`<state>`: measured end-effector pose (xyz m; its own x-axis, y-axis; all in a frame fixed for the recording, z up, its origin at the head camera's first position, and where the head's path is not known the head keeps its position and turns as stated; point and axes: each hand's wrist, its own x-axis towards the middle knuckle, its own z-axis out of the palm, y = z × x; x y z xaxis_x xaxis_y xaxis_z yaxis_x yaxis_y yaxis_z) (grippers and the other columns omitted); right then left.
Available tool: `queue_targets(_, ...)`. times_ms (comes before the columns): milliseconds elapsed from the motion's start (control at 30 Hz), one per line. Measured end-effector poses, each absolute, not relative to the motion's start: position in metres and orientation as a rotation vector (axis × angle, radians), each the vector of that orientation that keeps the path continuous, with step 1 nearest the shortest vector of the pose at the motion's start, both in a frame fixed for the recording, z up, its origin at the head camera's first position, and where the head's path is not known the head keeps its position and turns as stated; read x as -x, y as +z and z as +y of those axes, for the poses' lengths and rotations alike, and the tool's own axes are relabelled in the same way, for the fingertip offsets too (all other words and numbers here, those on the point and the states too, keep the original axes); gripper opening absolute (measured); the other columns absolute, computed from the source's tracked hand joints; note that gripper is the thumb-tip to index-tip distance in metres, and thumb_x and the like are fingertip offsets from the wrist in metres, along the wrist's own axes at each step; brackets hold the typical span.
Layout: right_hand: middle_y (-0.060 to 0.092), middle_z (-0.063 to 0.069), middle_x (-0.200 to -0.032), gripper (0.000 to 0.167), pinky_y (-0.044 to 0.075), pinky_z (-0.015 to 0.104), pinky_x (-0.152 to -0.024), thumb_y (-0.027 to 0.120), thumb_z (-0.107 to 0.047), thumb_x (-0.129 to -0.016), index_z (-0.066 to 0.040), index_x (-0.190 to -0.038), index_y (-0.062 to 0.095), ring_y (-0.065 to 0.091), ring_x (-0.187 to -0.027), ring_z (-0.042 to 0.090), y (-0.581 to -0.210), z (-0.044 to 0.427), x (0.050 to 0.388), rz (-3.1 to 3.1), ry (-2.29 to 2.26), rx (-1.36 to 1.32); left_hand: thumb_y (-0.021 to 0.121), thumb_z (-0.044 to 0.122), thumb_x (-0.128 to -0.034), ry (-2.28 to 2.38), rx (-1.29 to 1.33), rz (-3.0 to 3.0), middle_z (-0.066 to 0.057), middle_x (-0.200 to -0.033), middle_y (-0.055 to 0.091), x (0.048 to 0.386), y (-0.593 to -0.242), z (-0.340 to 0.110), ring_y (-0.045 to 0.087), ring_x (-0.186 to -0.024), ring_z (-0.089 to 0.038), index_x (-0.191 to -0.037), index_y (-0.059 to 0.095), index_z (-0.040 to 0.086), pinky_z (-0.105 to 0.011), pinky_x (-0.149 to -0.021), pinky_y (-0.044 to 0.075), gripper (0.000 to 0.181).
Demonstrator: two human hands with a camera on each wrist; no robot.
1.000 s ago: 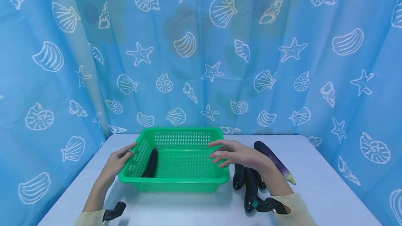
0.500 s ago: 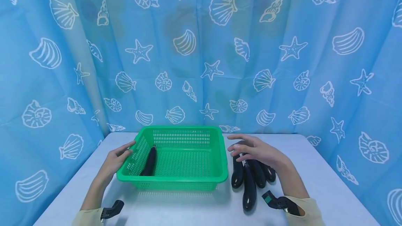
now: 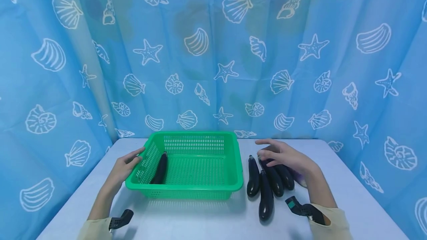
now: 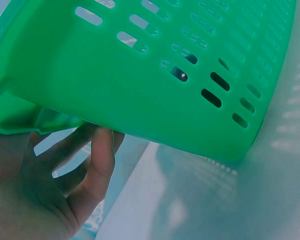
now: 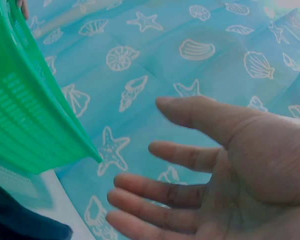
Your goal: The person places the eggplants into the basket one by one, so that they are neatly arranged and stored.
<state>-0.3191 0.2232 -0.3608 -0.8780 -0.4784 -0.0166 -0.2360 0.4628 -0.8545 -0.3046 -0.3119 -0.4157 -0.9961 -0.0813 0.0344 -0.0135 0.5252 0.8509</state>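
Note:
A green basket (image 3: 186,187) has one dark eggplant (image 3: 161,167) lying along its left side. My left hand (image 3: 122,169) pinches the basket's left rim between thumb and fingers; the left wrist view shows the thumb of that hand (image 4: 60,182) against the rim. To the right of the basket, several dark eggplants (image 3: 265,205) lie side by side. My right hand (image 3: 290,158) is over their far ends, holding nothing. In the right wrist view the fingers of this hand (image 5: 210,185) are spread and relaxed, apart from the basket wall (image 5: 25,110).
A lighter purple eggplant (image 3: 300,180) lies partly hidden behind my right hand and wrist. The white table (image 3: 186,223) ends against a blue curtain (image 3: 213,95) with shell patterns. A dark, blurred shape (image 5: 20,215) fills the right wrist view's lower left corner.
My right hand has moved right, from the basket's right rim to above the eggplants, uncovering more of them. My left hand has stayed on the rim.

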Motion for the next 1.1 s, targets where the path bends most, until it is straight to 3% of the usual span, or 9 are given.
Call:
queue_targets(533,0.046,0.026,-0.146,0.067,0.051,0.054,-0.098,0.052,-0.05,-0.098,-0.013,-0.151,0.034,0.055,-0.126,0.043,-0.369,0.265,0.324,2.726,-1.228,0.441,0.044,0.036,-0.104,-1.49,-0.056,-2.681,-0.02,-0.16,0.028,0.311,-0.411,-0.311,0.025,-0.147,-0.043,-0.152,0.037,0.018,-0.064,-0.116,0.024,0.052)
queue_targets(833,0.044,0.03,-0.146,0.076,0.048,0.058,-0.1,0.054,-0.056,-0.095,-0.007,-0.15,0.036,0.047,-0.131,0.049,-0.382,0.279,0.33,2.846,-1.123,0.312,0.044,0.04,-0.1039,-1.485,-0.055,-2.689,-0.018,-0.161,0.028,0.305,-0.413,-0.314,0.025,-0.147,-0.043,-0.152,0.037,0.019,-0.063,-0.116,0.024,0.053)
queue_targets(1100,0.04,0.034,-0.146,0.076,0.047,0.059,-0.101,0.057,-0.052,-0.094,-0.006,-0.15,0.035,0.042,-0.132,0.052,-0.393,0.287,0.335,2.843,-1.141,0.229,0.044,0.039,-0.104,-1.503,-0.05,-2.671,-0.018,-0.161,0.028,0.304,-0.415,-0.314,0.025,-0.147,-0.043,-0.152,0.037,0.018,-0.063,-0.116,0.024,0.053)
